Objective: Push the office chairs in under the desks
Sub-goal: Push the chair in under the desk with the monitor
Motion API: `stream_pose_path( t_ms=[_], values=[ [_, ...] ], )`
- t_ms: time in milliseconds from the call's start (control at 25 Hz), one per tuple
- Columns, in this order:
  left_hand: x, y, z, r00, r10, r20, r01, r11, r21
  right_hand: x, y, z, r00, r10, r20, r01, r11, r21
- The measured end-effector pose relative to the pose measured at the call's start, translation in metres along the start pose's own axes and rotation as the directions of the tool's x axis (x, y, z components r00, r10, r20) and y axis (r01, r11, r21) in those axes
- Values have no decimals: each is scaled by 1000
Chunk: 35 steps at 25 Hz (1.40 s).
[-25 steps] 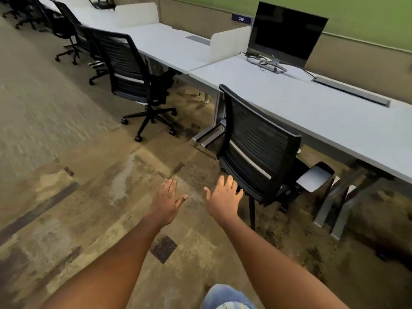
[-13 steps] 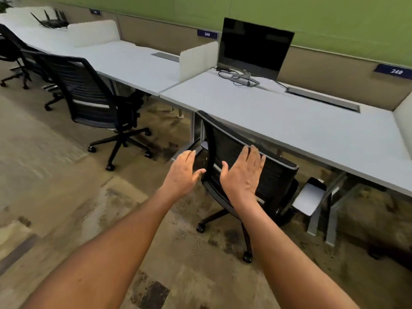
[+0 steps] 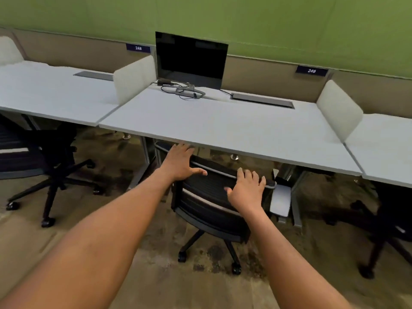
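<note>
A black mesh office chair stands right in front of me, its backrest top just below the front edge of the white desk and its seat beneath the desktop. My left hand lies flat on the backrest's top left corner, fingers spread. My right hand rests on the top right of the backrest, fingers apart and reaching over the rim. Neither hand is closed around the frame. The chair's wheeled base sticks out on the carpet toward me.
A second black chair stands out from the left desk; a third chair is at the right edge. A dark monitor with cables sits at the desk's back. White dividers separate the desks.
I have stepped in to face the desk squarely. Both hands moved forward onto the top of the backrest, and the chair has rolled in under the desk.
</note>
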State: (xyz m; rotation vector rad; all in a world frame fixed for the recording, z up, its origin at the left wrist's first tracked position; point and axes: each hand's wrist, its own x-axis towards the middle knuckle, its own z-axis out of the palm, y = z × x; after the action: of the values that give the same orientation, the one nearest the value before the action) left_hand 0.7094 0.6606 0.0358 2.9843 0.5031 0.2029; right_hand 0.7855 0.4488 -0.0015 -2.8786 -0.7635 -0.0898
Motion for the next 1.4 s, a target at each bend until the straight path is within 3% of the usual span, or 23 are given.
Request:
stream_pose_path(
  t_ms=[80,240,360,480,720,1000,1400],
  values=[
    [8,-18,11,997,25,72,-21,999,-47,0,-4,8,999,15,-52,-17,999,-39],
    [14,-37,24,993,110,-53,-108,993,42,15,-19,4,986,159,-55,-162,985,-54],
    [15,-45,31,987,153,-47,-146,981,127,16,-29,6,971,228,-72,-234,968,-96],
    [6,-53,37,990,127,-65,-121,989,82,7,-37,12,959,258,-121,-266,962,-57],
    [-26,-54,53,985,82,-153,-92,994,-58,-21,-44,24,952,253,-175,-258,966,-7],
    [-47,-63,57,957,80,-279,-104,992,-72,-36,-58,35,842,253,-477,-229,967,109],
    [-24,-80,54,932,52,-358,-88,993,-83,-4,-67,35,828,182,-531,-157,983,91]
  ],
)
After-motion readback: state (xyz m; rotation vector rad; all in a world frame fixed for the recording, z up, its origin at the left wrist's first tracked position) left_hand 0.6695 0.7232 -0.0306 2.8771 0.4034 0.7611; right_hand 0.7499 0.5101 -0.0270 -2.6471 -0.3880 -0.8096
